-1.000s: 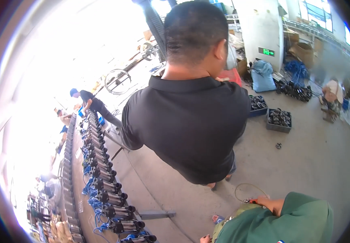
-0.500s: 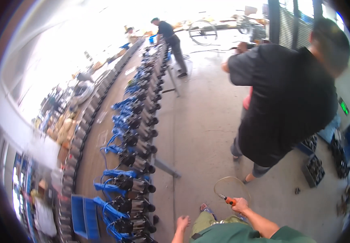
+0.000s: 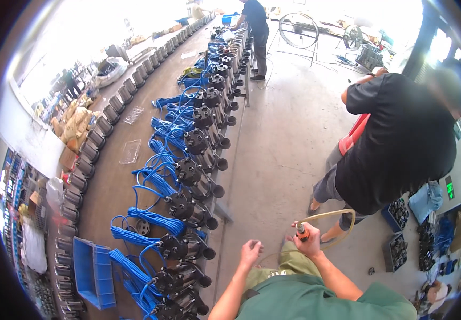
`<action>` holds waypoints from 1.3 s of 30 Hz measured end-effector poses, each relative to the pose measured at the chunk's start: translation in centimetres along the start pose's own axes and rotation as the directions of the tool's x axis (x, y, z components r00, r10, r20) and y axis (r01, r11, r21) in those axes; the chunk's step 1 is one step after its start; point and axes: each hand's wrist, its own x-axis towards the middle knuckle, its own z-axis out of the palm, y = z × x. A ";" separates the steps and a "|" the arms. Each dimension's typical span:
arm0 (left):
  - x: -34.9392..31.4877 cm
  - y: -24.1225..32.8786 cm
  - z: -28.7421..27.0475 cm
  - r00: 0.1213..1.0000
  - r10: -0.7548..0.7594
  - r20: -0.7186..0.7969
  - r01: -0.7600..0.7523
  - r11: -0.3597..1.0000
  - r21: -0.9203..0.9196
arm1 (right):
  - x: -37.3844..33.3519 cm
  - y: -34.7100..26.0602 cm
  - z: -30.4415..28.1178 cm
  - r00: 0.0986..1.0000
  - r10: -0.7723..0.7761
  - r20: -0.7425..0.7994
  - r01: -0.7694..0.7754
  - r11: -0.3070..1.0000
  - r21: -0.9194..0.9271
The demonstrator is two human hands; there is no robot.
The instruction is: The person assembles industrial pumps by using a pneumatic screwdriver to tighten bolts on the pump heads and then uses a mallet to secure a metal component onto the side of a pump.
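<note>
Workshop floor of grey concrete fills the frame, with a long workbench (image 3: 114, 176) left of centre carrying black pumps (image 3: 187, 210) and blue cables. Low centre, our right hand (image 3: 309, 240) grips an orange-handled tool (image 3: 301, 231) with a tan hose (image 3: 337, 214); our left hand (image 3: 250, 250) hangs half-curled, holding nothing. A blue crate (image 3: 93, 273), lower left, contents unclear; black parts fill blue bins (image 3: 399, 213), lower right

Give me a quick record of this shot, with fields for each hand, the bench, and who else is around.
Right hand: closed around an orange-tipped tool with a tan hose looping off it.
Left hand: open, holding nothing, beside the bench edge.
Bench: long, carrying a row of black pumps with coiled blue cables; a blue bin at the near end.
Other people: a person in a black shirt standing close on the right; another person at the far end.
</note>
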 end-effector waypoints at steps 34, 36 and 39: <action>62.2 44.6 5.5 0.336 0.761 -0.555 -0.401 0.649 0.647 | 75.5 17.3 17.1 0.914 0.036 0.404 -0.235 0.859 0.455; 61.1 44.0 4.7 0.492 0.728 -0.478 -0.287 0.654 0.700 | 78.6 18.9 17.4 0.888 0.004 0.460 -0.232 0.868 0.439; 61.2 43.2 4.0 0.509 0.630 -0.587 -0.241 0.759 0.605 | 82.6 20.2 19.5 0.848 0.057 0.527 -0.315 0.855 0.413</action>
